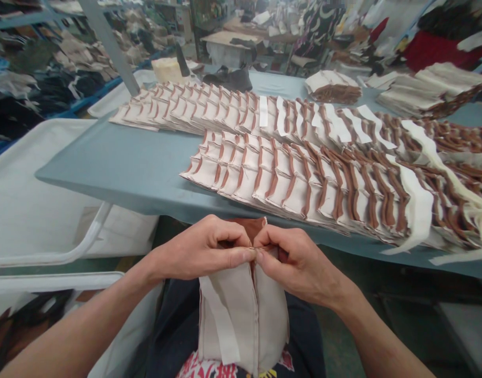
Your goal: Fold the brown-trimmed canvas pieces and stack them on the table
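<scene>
Over my lap hangs a cream fabric piece (pixel 237 310) with brown edges and a seam down its middle. My left hand (pixel 215 247) pinches its upper edge at the seam between thumb and forefinger. Close against it, my right hand (pixel 288 257) pinches the same edge from the other side, so the fingertips of both nearly meet. A brown inner face (pixel 257 229) shows behind the fingers. A loose white strip (pixel 223 323) lies down the left half of the fabric. What exactly sits between the fingertips is hidden.
On the blue-grey table (pixel 107 163) ahead, long overlapping rows of cream and brown pieces (pixel 264 168) run to the right, with white strips (pixel 418 205) over some. Stacked pieces (pixel 333 86) stand behind. White bins (pixel 36 194) with rails are at left; a metal post (pixel 111 47) rises there.
</scene>
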Tool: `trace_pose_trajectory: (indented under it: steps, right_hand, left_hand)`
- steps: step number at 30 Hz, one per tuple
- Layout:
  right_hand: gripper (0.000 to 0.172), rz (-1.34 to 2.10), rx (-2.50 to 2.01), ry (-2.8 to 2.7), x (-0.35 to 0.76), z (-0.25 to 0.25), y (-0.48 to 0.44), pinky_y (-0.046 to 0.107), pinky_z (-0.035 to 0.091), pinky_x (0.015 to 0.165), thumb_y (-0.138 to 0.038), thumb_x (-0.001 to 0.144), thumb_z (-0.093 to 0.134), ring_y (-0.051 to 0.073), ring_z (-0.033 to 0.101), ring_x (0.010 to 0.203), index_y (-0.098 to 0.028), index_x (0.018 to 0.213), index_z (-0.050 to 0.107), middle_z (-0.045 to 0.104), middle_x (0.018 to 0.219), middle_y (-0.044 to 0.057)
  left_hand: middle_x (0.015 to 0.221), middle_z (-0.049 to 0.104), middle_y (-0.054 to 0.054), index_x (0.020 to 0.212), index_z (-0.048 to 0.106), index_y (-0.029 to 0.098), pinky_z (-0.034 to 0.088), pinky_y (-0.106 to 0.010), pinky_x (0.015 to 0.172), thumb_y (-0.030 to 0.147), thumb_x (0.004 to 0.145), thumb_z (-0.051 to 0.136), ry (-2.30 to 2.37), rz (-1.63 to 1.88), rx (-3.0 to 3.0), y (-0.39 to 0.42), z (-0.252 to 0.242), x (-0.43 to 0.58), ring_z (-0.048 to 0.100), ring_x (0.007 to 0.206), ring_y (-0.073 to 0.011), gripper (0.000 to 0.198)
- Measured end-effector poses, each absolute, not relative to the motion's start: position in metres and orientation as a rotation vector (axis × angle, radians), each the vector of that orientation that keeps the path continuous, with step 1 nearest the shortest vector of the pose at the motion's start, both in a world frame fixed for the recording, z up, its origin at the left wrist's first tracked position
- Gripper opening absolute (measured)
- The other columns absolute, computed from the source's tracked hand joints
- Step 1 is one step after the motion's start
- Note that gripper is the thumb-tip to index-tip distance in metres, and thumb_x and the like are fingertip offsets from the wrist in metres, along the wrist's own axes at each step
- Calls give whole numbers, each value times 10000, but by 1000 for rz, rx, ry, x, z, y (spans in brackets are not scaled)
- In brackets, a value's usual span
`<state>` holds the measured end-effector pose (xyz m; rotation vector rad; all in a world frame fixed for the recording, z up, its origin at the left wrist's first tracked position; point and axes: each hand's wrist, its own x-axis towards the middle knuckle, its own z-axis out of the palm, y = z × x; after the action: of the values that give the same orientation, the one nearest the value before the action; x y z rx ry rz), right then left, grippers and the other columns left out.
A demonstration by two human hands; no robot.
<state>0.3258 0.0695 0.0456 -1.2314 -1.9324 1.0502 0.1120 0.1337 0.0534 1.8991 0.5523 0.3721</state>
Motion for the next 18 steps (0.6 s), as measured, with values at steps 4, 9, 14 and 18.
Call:
trace_pose_trajectory:
  steps: [4,9,14,18]
  right_hand:
    - [146,1027,-1246,-1982,329,44,69,237,324,563,-188,914,552,100,440,570,-194,776,600,544,652,-47]
    - [97,970,-1316,-1972,329,43,71,251,329,582,-219,865,591,115,468,589,-204,769,592,569,670,-36]
    - [93,979,-1425,-1948,329,44,75,266,313,597,-210,824,585,129,474,615,-203,731,586,562,655,-32]
    - [92,1183,-1417,-1811,332,45,75,250,308,569,-230,807,580,120,435,604,-198,721,586,515,631,-39]
  left_hand:
    - [700,667,15,846,727,118,369,-210,598,192,993,557,508,329,2105,134,61,109,554,618,-85,237]
    - [659,627,41,781,687,147,340,-224,580,44,880,547,627,422,2355,127,70,116,535,581,-77,200]
    - [775,709,-5,887,682,153,418,-230,609,50,914,522,647,537,2577,120,54,122,645,670,-121,192]
    - [798,719,-28,910,640,164,472,-250,630,102,1028,486,519,689,2808,119,36,119,667,697,-142,204]
